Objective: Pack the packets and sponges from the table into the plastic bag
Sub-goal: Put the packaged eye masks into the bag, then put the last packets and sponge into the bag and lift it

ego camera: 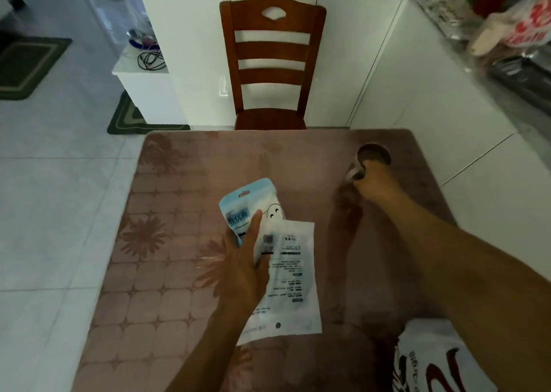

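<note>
My left hand holds two packets above the middle of the table: a light-blue and white pouch with my thumb across its front, and a flat white packet with printed text and a barcode. My right hand reaches to the far right of the table and grips a round brown sponge with a white underside; my fingers cover part of it. A white plastic bag with red and black print lies at the table's near right corner, partly under my right forearm.
The table has a pinkish floral cover. A wooden chair stands at its far edge against white cabinets. A low white stand with a black cable is at far left. Cluttered shelves with bags run along the right.
</note>
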Demonstrator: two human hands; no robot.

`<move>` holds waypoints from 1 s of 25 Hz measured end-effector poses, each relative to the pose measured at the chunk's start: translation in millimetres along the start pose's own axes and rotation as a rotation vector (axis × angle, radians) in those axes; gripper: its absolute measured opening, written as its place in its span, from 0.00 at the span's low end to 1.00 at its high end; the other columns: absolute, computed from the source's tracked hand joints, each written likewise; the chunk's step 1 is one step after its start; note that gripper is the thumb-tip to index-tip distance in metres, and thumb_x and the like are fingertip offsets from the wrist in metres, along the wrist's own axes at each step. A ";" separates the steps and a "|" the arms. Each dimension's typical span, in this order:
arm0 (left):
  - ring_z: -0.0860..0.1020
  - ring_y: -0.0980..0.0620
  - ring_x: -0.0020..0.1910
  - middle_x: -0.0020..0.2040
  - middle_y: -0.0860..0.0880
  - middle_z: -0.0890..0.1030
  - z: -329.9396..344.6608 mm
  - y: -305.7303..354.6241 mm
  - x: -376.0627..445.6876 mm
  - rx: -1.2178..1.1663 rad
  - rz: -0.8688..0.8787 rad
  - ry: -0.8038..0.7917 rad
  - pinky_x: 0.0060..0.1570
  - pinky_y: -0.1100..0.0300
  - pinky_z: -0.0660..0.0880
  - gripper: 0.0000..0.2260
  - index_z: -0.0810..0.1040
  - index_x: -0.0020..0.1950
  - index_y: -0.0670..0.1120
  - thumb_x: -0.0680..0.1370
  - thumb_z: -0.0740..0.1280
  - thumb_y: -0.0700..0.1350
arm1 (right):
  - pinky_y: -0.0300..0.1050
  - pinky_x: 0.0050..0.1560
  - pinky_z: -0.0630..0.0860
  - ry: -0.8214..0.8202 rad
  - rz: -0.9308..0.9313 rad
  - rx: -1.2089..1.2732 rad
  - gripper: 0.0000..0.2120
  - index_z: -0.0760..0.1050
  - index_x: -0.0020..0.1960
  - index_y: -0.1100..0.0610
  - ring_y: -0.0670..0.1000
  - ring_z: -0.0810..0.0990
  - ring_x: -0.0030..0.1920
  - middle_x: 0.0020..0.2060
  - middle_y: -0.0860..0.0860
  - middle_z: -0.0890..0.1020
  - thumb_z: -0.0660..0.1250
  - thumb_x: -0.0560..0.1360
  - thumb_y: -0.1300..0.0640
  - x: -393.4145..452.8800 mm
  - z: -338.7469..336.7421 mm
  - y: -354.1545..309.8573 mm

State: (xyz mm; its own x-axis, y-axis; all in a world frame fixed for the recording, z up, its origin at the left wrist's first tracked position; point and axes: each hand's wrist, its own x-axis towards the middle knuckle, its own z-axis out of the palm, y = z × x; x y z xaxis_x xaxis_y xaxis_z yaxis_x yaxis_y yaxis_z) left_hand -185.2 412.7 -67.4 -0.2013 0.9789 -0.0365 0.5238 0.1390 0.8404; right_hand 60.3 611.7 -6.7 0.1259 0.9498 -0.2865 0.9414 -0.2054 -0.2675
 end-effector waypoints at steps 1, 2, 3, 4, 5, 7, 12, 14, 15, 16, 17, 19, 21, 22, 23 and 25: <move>0.70 0.57 0.63 0.70 0.56 0.59 -4.6 -0.2 -4.5 -0.003 0.019 -0.016 0.61 0.56 0.75 0.32 0.60 0.74 0.62 0.76 0.69 0.43 | 0.51 0.59 0.74 0.026 -0.037 -0.044 0.21 0.71 0.68 0.58 0.63 0.76 0.61 0.65 0.62 0.75 0.64 0.76 0.62 -4.9 3.0 -5.0; 0.71 0.56 0.63 0.70 0.55 0.62 -6.1 1.7 -9.5 0.028 0.034 -0.029 0.61 0.54 0.75 0.31 0.61 0.73 0.61 0.76 0.70 0.43 | 0.51 0.56 0.76 0.039 -0.088 -0.095 0.18 0.75 0.64 0.55 0.62 0.78 0.57 0.62 0.60 0.78 0.63 0.75 0.61 -14.9 7.6 -10.0; 0.72 0.53 0.64 0.70 0.51 0.64 -5.5 4.8 -14.9 0.085 0.046 -0.031 0.60 0.52 0.76 0.30 0.62 0.73 0.61 0.75 0.70 0.43 | 0.49 0.51 0.77 0.028 -0.143 -0.123 0.16 0.76 0.62 0.53 0.60 0.80 0.53 0.60 0.58 0.79 0.63 0.75 0.60 -31.0 13.9 -16.4; 0.73 0.49 0.64 0.71 0.48 0.65 -4.4 8.2 -21.0 0.148 0.054 -0.038 0.60 0.50 0.77 0.30 0.62 0.74 0.60 0.75 0.69 0.43 | 0.46 0.46 0.77 -0.005 -0.185 -0.116 0.16 0.76 0.62 0.50 0.58 0.80 0.51 0.59 0.57 0.80 0.62 0.76 0.59 -49.5 20.8 -22.4; 0.72 0.47 0.65 0.72 0.46 0.64 -4.7 16.6 -30.0 0.189 0.049 -0.053 0.60 0.49 0.77 0.30 0.62 0.74 0.58 0.76 0.69 0.43 | 0.44 0.44 0.75 -0.046 -0.215 -0.092 0.17 0.75 0.64 0.49 0.57 0.81 0.51 0.59 0.56 0.80 0.62 0.77 0.59 -75.5 24.0 -26.2; 0.71 0.45 0.66 0.73 0.45 0.63 -13.1 41.5 -51.0 0.215 0.010 -0.078 0.60 0.48 0.76 0.30 0.61 0.75 0.56 0.76 0.68 0.43 | 0.43 0.49 0.76 -0.014 -0.254 -0.025 0.18 0.75 0.66 0.48 0.56 0.81 0.53 0.59 0.55 0.81 0.63 0.77 0.59 -133.8 23.8 -26.7; 0.79 0.38 0.53 0.68 0.38 0.74 -42.0 84.8 -124.0 0.589 0.316 -0.092 0.40 0.48 0.82 0.35 0.71 0.71 0.50 0.65 0.77 0.41 | 0.38 0.44 0.75 0.330 -0.269 0.171 0.08 0.80 0.54 0.53 0.50 0.79 0.43 0.46 0.50 0.83 0.67 0.76 0.58 -251.7 -24.6 -15.3; 0.78 0.39 0.55 0.71 0.39 0.70 -54.1 103.1 -154.7 0.603 0.360 -0.111 0.36 0.50 0.82 0.34 0.65 0.73 0.52 0.68 0.73 0.42 | 0.37 0.44 0.76 0.400 -0.296 0.315 0.04 0.79 0.49 0.54 0.46 0.78 0.42 0.43 0.48 0.82 0.68 0.76 0.57 -306.2 -59.1 -12.6; 0.77 0.39 0.55 0.72 0.39 0.68 -59.0 110.0 -168.4 0.609 0.383 -0.093 0.34 0.51 0.82 0.35 0.63 0.73 0.53 0.69 0.72 0.41 | 0.37 0.46 0.77 0.443 -0.319 0.379 0.04 0.79 0.49 0.55 0.44 0.79 0.44 0.44 0.47 0.82 0.68 0.75 0.57 -335.8 -76.2 -8.4; 0.76 0.40 0.54 0.72 0.39 0.67 -61.7 116.4 -180.3 0.611 0.408 -0.077 0.32 0.53 0.81 0.36 0.62 0.74 0.53 0.69 0.73 0.40 | 0.33 0.48 0.75 0.480 -0.324 0.429 0.04 0.79 0.50 0.55 0.40 0.78 0.45 0.44 0.46 0.82 0.68 0.75 0.58 -364.8 -89.6 0.7; 0.76 0.40 0.54 0.73 0.39 0.66 -62.7 124.4 -192.5 0.610 0.437 -0.065 0.31 0.53 0.80 0.37 0.62 0.74 0.52 0.69 0.74 0.39 | 0.29 0.49 0.73 0.496 -0.305 0.464 0.05 0.79 0.51 0.55 0.39 0.78 0.46 0.45 0.45 0.82 0.68 0.76 0.58 -396.2 -103.2 12.0; 0.76 0.39 0.52 0.72 0.39 0.67 -59.8 139.0 -213.3 0.576 0.490 -0.043 0.31 0.52 0.80 0.37 0.66 0.72 0.51 0.67 0.75 0.36 | 0.29 0.47 0.73 0.511 -0.249 0.522 0.06 0.80 0.52 0.53 0.40 0.79 0.46 0.44 0.41 0.83 0.69 0.76 0.56 -450.0 -126.0 45.8; 0.77 0.38 0.51 0.70 0.37 0.69 -54.5 150.8 -233.4 0.534 0.492 -0.026 0.34 0.50 0.80 0.35 0.69 0.71 0.49 0.66 0.76 0.35 | 0.33 0.45 0.75 0.541 -0.201 0.618 0.06 0.81 0.52 0.50 0.41 0.80 0.46 0.42 0.38 0.83 0.70 0.75 0.52 -491.9 -143.8 87.6; 0.77 0.37 0.51 0.69 0.36 0.69 -52.3 154.5 -244.3 0.519 0.475 -0.022 0.36 0.48 0.80 0.33 0.69 0.71 0.48 0.68 0.75 0.36 | 0.37 0.45 0.76 0.551 -0.188 0.649 0.07 0.81 0.51 0.49 0.44 0.81 0.46 0.42 0.39 0.84 0.70 0.74 0.49 -509.0 -151.9 109.7; 0.77 0.36 0.51 0.69 0.36 0.70 -50.0 154.6 -255.2 0.502 0.446 -0.024 0.39 0.45 0.81 0.31 0.69 0.72 0.48 0.70 0.73 0.37 | 0.41 0.47 0.77 0.540 -0.188 0.645 0.07 0.81 0.49 0.47 0.47 0.82 0.46 0.42 0.41 0.84 0.70 0.73 0.47 -522.1 -158.4 132.4; 0.77 0.36 0.52 0.69 0.36 0.70 -45.0 152.5 -275.7 0.466 0.370 -0.025 0.42 0.43 0.80 0.28 0.68 0.72 0.49 0.73 0.69 0.40 | 0.44 0.48 0.77 0.455 -0.188 0.617 0.04 0.79 0.45 0.43 0.49 0.81 0.45 0.41 0.41 0.83 0.72 0.72 0.51 -534.2 -164.7 173.2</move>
State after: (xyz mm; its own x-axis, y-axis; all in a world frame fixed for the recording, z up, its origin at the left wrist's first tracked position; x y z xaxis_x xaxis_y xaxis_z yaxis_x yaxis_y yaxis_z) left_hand -87.1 157.3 95.1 0.0803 0.9773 0.1962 0.8649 -0.1662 0.4737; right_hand 207.6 107.6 251.6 0.2226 0.9575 0.1834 0.6327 0.0013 -0.7744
